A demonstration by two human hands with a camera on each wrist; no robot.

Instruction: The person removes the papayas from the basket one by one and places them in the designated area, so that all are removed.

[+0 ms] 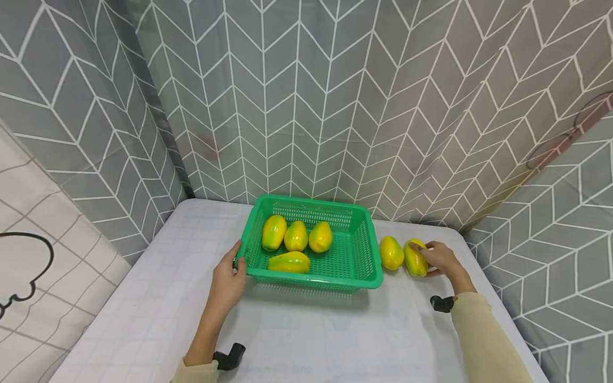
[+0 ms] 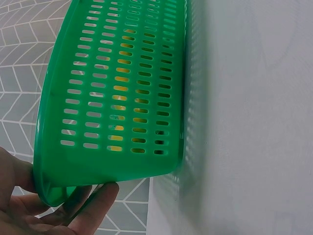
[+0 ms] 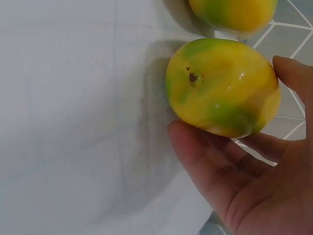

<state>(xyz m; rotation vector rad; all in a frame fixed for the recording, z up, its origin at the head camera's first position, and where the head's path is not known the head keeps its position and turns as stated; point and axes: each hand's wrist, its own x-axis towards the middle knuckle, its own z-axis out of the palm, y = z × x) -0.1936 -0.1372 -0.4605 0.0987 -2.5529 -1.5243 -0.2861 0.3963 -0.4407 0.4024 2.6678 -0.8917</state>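
While left hand (image 1: 229,280) pinches basket (image 1: 313,280) — right (image 1: 441,257) clasps fruit (image 1: 414,265).

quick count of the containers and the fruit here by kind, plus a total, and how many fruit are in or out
Green rectangular plastic basket with slotted sides: 1
Glossy yellow-green oval fruits: 6 (4 inside the basket, 2 outside it)
Total: 7

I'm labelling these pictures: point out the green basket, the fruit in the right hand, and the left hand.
Green basket (image 1: 342,258): head view, bare floor inside.
Held fruit (image 3: 222,89): right wrist view, middle of its skin.
Left hand (image 1: 229,282): head view, back of the hand.
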